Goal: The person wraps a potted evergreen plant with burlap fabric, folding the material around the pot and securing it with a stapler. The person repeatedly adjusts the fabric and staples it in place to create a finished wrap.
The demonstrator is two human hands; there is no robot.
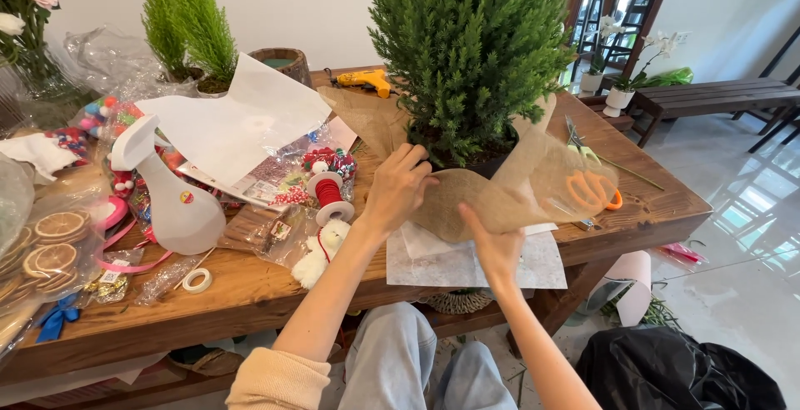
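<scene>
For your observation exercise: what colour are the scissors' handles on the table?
Orange; the scissors lie behind the translucent wrap, clearest in the head view.

Bright, sharp daylight; bowed wide-angle edges

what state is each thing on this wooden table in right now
small green conifer tree in a dark pot: upright, base half wrapped
brown burlap-like wrapping sheet: folded up around the pot
left hand: pressing the sheet against the pot
right hand: pinching the sheet's lower edge
orange-handled scissors: lying flat, behind the sheet
spool of red ribbon: standing on end
white plastic spray bottle: upright
yellow glue gun: lying on its side
</scene>
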